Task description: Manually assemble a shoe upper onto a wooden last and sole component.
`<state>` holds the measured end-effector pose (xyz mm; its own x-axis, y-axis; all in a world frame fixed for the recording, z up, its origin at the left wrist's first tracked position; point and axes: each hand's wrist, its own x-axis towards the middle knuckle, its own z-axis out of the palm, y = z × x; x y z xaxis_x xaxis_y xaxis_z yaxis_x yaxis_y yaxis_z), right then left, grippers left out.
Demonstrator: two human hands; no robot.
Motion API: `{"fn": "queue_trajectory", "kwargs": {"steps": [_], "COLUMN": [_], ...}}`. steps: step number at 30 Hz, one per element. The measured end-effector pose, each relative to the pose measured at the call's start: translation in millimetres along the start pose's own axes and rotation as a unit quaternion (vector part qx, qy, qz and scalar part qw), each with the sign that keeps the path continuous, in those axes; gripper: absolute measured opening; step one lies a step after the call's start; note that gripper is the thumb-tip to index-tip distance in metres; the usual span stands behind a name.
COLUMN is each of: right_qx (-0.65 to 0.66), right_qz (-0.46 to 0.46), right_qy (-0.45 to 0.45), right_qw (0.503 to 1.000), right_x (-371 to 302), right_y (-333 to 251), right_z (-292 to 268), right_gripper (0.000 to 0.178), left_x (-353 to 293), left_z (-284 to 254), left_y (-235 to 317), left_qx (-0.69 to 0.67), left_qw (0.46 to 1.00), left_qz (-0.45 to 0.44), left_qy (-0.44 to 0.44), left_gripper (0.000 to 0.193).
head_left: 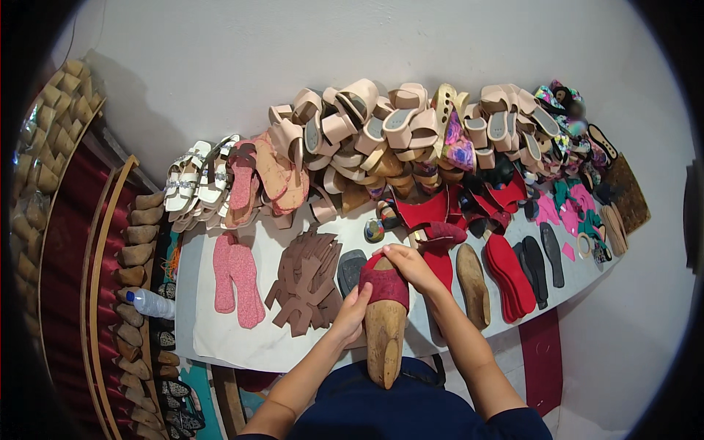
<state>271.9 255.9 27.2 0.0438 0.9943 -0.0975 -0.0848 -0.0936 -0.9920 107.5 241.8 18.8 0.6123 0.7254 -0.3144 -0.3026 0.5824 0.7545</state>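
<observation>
A wooden shoe last (383,341) lies in front of my body, its heel end toward me. Wrapped across its front part is a dark red shoe upper (386,287). My left hand (353,312) grips the last and the upper from the left, thumb along the upper's edge. My right hand (409,265) is closed on the far right edge of the upper, near the last's toe. Beside my left hand are a grey sole (352,270) and a pile of brown cut straps (308,282). Right of my right forearm lies another wooden last (471,282).
Heaped sandals, many of them beige (411,117), line the back of the white table (220,334). Pink soles (238,279), red soles (507,282) and black soles (534,271) lie nearer. A rack of wooden lasts (136,255) and a plastic bottle (152,303) stand left.
</observation>
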Motion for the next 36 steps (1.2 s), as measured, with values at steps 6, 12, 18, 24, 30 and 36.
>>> {"fn": "queue_trajectory", "kwargs": {"steps": [6,12,18,24,30,36], "right_qx": [0.044,0.029,0.004,-0.007,-0.003,-0.009], "right_qz": [-0.021,-0.014,-0.012,-0.021,-0.033,-0.034], "right_qy": [0.02,0.011,0.022,0.017,0.007,0.0], "right_qw": [0.999,0.999,1.0,1.0,0.999,0.999], "right_x": [-2.5,-3.4,-6.5,-4.8,-4.3,-3.1], "right_y": [0.9,1.6,5.1,7.5,7.2,-0.6], "right_z": [14.4,14.0,8.6,13.8,16.3,17.5], "right_gripper": [0.027,0.026,0.026,0.026,0.025,0.025], "left_x": [-10.6,-2.8,3.7,4.4,6.6,9.0], "left_z": [-3.8,-26.3,-27.8,-13.1,-15.6,-26.3], "left_y": [17.3,5.3,20.1,30.8,36.1,24.4], "left_qx": [-0.112,-0.003,0.181,0.206,0.203,0.029], "left_qw": [0.99,0.993,0.979,0.975,0.978,0.999], "left_qz": [-0.081,-0.111,0.072,0.039,0.048,-0.002], "left_qy": [-0.041,-0.036,0.065,0.071,0.029,-0.025], "left_gripper": [0.052,0.055,0.033,0.028,0.025,0.031]}}
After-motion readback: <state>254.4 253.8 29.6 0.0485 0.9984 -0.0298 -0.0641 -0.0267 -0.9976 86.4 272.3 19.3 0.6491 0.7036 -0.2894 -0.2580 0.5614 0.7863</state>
